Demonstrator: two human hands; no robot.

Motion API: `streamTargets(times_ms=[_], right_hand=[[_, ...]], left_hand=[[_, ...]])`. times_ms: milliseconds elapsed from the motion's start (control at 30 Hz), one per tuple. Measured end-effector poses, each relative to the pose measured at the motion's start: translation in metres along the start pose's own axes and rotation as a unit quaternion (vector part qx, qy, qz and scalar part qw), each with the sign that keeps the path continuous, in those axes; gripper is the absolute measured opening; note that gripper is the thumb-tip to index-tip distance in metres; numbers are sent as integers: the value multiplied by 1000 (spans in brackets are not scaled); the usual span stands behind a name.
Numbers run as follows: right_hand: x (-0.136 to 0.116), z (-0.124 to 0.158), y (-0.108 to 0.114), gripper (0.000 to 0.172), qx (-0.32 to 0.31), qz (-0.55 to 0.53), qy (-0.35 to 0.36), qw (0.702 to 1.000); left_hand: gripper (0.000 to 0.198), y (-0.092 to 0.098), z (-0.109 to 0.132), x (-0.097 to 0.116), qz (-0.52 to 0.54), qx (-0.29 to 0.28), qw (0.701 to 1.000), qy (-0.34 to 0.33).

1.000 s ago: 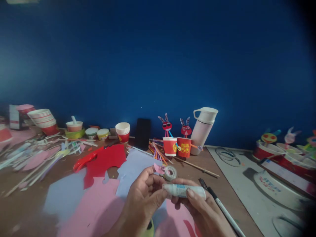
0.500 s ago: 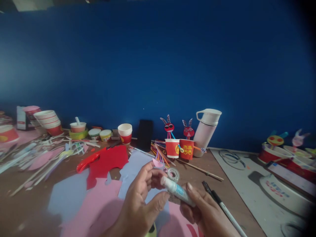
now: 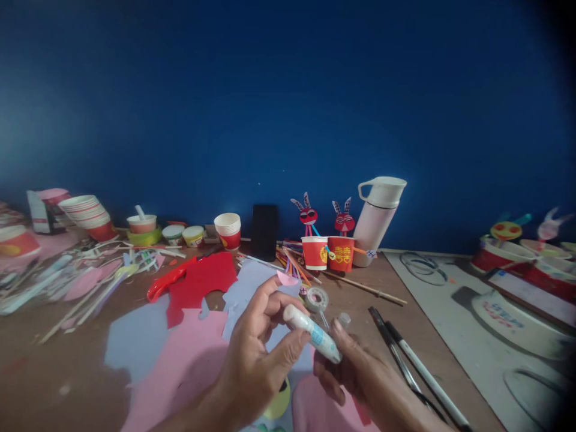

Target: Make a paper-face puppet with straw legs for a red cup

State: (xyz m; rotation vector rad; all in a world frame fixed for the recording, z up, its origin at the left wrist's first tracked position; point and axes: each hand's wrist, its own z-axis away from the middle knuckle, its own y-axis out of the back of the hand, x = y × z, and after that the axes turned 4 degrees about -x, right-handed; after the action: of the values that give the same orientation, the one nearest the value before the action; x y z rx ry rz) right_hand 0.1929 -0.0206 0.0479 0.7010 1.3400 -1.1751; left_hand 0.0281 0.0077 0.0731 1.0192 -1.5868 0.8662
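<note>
My right hand (image 3: 360,375) grips a small white glue tube (image 3: 315,333) with a blue label, its tip tilted up to the left. My left hand (image 3: 258,354) sits against that tip, thumb and fingers curled round a small pink paper piece (image 3: 288,279) pinched at the fingertips. Just beyond the hands lie a roll of clear tape (image 3: 317,299) and a small clear cap (image 3: 344,318) on the brown table (image 3: 58,372). Pink paper sheets (image 3: 180,366) lie under my hands.
Two black pens (image 3: 405,357) lie right of my hands. Red paper (image 3: 200,282) and red scissors (image 3: 168,282) lie left. Two red cup bunny figures (image 3: 326,249), a white thermos (image 3: 375,216), a black phone (image 3: 264,231), stacked cups (image 3: 227,231) and paper scraps line the blue wall.
The glue tube has swung from lying level to pointing up-left, and my hands have shifted slightly right and lower. The camera view has tilted, moving the table things a little up.
</note>
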Motion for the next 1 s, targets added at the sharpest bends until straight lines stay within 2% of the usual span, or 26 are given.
streamTargets(times_ms=[67, 133, 300, 367, 433, 500, 567, 633, 733, 800, 867, 933, 1000], right_hand=[[1, 0, 2, 66, -9, 33, -5, 999], [3, 0, 3, 61, 4, 36, 9, 999], [9, -2, 2, 40, 101, 8, 69, 992], [15, -5, 2, 38, 120, -8, 73, 990], [21, -10, 4, 49, 75, -56, 42, 995], [25, -12, 5, 66, -9, -99, -18, 995], [22, -9, 3, 67, -36, -88, -49, 994], [14, -3, -1, 57, 4, -41, -25, 999], [2, 4, -8, 39, 96, 10, 53, 994], [0, 4, -11, 36, 116, 0, 84, 990], [2, 0, -10, 44, 81, -36, 77, 993], [6, -3, -8, 59, 17, -70, 32, 997], [7, -4, -5, 66, -15, -62, -23, 998]], left_hand=[[48, 0, 1, 3, -15, 9, 1000, -9], [48, 0, 1, 5, -20, 13, 1000, -15], [46, 1, 1, 8, -32, 10, 999, -23], [46, 2, 0, 7, -31, 8, 999, -20], [47, 3, 0, 6, -30, 1, 999, -24], [47, 3, 0, 5, -35, -6, 999, -32], [47, 4, 1, 5, -38, -10, 999, -37], [45, 4, 2, 7, -33, -6, 999, -40], [39, 5, 2, 9, -17, -5, 998, -52], [36, 5, 1, 9, -15, -10, 998, -59], [37, 5, 1, 8, -18, -13, 998, -61], [41, 5, 1, 6, -18, -15, 998, -51], [44, 4, 2, 5, -19, -19, 999, -38]])
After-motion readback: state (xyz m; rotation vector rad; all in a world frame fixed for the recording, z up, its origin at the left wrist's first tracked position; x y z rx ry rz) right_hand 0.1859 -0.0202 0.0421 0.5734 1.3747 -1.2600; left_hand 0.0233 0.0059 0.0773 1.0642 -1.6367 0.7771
